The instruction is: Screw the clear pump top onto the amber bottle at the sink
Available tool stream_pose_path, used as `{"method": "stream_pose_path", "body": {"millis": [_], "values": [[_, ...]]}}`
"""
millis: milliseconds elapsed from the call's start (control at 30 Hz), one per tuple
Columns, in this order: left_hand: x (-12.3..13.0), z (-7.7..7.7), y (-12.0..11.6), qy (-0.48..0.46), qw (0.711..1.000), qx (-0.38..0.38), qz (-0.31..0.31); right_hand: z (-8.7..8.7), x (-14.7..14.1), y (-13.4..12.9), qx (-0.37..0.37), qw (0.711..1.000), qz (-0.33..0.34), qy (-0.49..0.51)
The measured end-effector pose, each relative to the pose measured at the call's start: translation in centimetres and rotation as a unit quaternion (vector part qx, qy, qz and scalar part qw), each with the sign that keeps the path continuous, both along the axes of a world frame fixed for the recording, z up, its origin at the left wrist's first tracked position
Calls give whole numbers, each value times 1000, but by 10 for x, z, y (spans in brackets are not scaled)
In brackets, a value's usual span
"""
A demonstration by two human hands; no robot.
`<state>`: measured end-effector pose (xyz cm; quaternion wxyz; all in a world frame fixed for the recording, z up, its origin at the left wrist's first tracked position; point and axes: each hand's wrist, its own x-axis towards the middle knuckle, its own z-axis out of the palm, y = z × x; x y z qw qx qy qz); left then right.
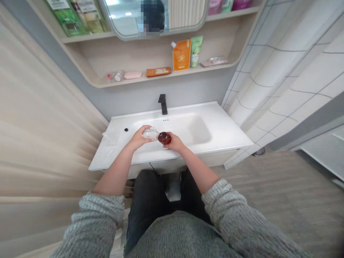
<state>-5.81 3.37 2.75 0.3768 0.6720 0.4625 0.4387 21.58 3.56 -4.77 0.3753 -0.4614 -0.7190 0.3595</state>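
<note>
Over the middle of the sink (118, 143), the left hand (139, 138) closes around a clear plastic bottle (150, 133). The right hand (172, 142) grips a dark red bottle (164, 138), and the two bottles touch end to end. Behind the sink stands a black faucet (162, 104). Above the sink, a shelf (166, 77) holds an orange pouch (181, 55).

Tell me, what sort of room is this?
Most likely a bathroom in a home. A white washbasin with a black faucet sits below a mirror, and the built-in shelves hold toiletries such as an orange pouch. Tiled walls fit too.
</note>
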Motion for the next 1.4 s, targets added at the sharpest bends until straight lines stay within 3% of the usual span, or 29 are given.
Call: {"method": "stream_pose_path", "body": {"millis": [1400], "values": [[-2,10,3,101,994,21,-21,-1,1,0,5,1000,3,7]]}}
